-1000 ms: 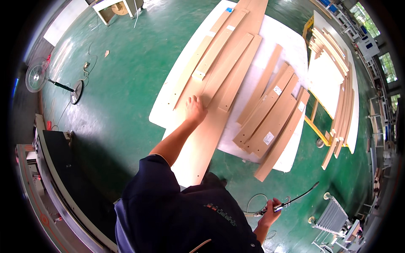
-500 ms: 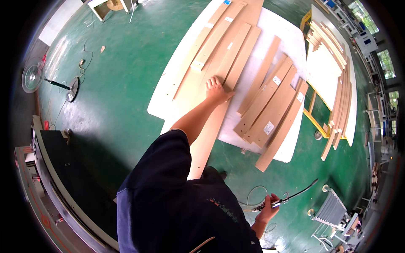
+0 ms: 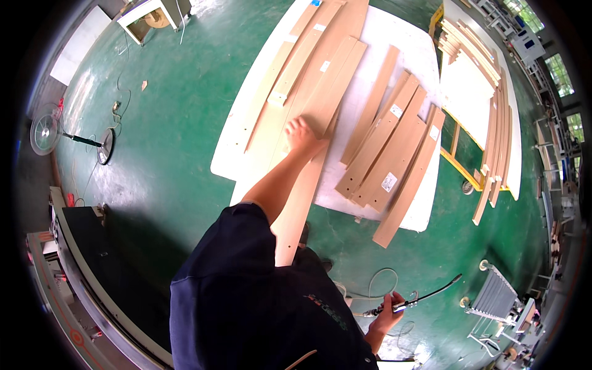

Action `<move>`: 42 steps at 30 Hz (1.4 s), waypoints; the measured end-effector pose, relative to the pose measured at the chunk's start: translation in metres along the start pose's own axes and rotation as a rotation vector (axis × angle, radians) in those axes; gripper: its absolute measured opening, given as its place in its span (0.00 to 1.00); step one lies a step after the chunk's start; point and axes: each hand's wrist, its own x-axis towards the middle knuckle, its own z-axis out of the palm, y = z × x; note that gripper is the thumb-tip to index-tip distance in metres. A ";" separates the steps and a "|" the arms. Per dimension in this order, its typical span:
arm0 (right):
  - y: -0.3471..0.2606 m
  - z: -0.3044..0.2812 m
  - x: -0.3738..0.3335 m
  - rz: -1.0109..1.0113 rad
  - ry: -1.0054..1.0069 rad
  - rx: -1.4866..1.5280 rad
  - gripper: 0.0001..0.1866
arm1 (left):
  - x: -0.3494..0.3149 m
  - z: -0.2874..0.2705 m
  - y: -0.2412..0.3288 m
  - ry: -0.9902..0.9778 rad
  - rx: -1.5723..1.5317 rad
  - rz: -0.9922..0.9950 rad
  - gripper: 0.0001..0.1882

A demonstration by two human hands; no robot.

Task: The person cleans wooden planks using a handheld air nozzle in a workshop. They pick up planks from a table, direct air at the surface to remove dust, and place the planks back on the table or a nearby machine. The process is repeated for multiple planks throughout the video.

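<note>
My left hand (image 3: 302, 137) spans the near end of a light-brown wooden board (image 3: 336, 80), fingers curled at its left side and thumb at its right. This board lies over a longer, wider board (image 3: 295, 216) that runs toward me. Narrower wooden strips (image 3: 296, 68) lie to its left, one with a blue mark at the far end. At my right side, low in view, my right hand (image 3: 387, 316) is closed round the handle of an air blow gun (image 3: 404, 305). A long black nozzle points up and right from it, and a thin hose trails behind.
Several labelled boards (image 3: 382, 148) lie on the right of the white-topped table (image 3: 225, 148). Beyond stands a yellow-framed cart (image 3: 459, 166) stacked with strips. A pedestal fan (image 3: 77, 137) is on the green floor at left, above a dark machine bed (image 3: 123, 265). A grey-slatted rack (image 3: 493, 293) stands lower right.
My left hand has shifted left, and the board under it has turned, so a broader face shows and the gap beside it is gone. The right hand still holds the blow gun.
</note>
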 end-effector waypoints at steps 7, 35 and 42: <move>-0.001 -0.001 0.001 0.036 -0.018 0.000 0.14 | -0.082 -0.018 -0.047 -0.034 0.045 -0.120 0.60; 0.025 -0.005 -0.020 -0.063 -0.262 0.101 0.14 | -0.191 -0.082 -0.134 -0.557 -0.867 -0.252 0.59; 0.074 -0.053 -0.059 -0.050 -0.170 0.189 0.14 | -0.237 -0.082 -0.136 -0.796 -1.452 -0.321 0.29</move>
